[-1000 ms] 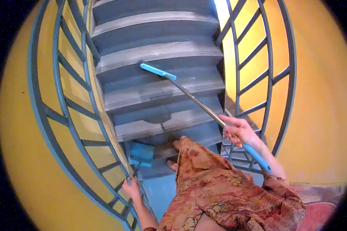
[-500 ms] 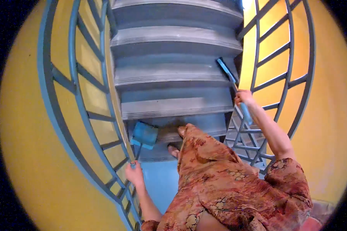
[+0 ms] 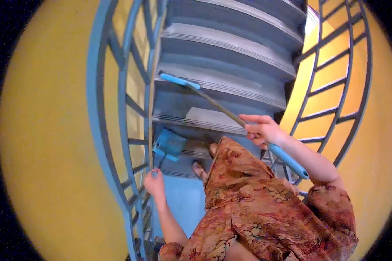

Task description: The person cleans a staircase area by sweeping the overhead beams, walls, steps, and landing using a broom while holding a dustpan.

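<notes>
The long-handled broom with a light-blue head, slim metallic shaft and blue grip [image 3: 217, 105] slants across the stairs, its narrow head [image 3: 178, 81] now over the edge of a step near the left railing. Half a second ago that head was at the right end of the steps, so it has crossed most of their width. In the work in hand, this puts it on the dustpan's side; whether the bristles touch the step is hard to tell.

The right hand [image 3: 264, 131] is closed around the lower shaft just ahead of the grip, one finger stretched along it; earlier it looked more fisted. The left hand [image 3: 154, 186] stays wrapped around the handle end of the translucent blue plastic dustpan [image 3: 170, 143], which remains on a lower step, close to the left railing and down the stairs from the broom head.

Around them, the blue-grey metal left railing [image 3: 96, 87] stands farther into view than before, as the camera has turned. Grey steps with ridged edges [image 3: 231, 50] rise ahead, the matching right railing [image 3: 370, 61] curves opposite, and the rust-brown patterned dress [image 3: 248, 182] hangs above the shod feet [image 3: 197, 166].
</notes>
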Available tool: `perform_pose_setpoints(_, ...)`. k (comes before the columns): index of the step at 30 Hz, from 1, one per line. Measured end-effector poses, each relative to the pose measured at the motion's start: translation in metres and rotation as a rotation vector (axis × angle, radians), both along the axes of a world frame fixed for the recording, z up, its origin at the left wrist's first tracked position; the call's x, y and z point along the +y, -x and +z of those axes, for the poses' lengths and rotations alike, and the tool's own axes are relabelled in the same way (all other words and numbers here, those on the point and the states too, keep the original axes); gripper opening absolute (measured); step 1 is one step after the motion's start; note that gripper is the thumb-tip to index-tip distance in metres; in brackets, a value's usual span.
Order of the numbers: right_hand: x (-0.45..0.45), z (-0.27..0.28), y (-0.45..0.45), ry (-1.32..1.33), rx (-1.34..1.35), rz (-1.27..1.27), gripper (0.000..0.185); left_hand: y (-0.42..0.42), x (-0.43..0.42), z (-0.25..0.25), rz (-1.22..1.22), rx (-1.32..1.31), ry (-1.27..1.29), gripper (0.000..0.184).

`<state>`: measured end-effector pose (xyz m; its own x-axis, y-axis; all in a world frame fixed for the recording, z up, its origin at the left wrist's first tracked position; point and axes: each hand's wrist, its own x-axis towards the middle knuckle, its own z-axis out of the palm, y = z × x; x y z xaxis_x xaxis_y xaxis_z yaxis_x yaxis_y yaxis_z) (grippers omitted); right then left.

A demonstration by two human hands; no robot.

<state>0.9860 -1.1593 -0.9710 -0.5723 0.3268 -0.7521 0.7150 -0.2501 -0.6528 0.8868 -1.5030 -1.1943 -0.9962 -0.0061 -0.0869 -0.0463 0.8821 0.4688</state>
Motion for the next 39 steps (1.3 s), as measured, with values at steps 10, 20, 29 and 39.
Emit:
perform_pose_setpoints(10,0.063,-0.104,0.123,-0.33,0.051,0.2,0.05,-0.005,0.003,-0.001,0.095,-0.02,-0.054,0.018)
perform_pose_setpoints(20,0.052,-0.019,0.024,-0.196,0.032,0.35,0.046,-0.014,0.0,0.007,0.177,-0.117,-0.132,0.015)
perform_pose_setpoints(29,0.02,-0.083,0.057,-0.375,0.005,0.463,0.049,-0.02,0.0,0.005,0.127,-0.034,-0.08,0.015)
perform_pose_setpoints(39,0.022,-0.042,-0.172,0.104,-0.091,-0.086,0.041,-0.025,-0.009,-0.015,0.181,-0.24,-0.263,0.019)
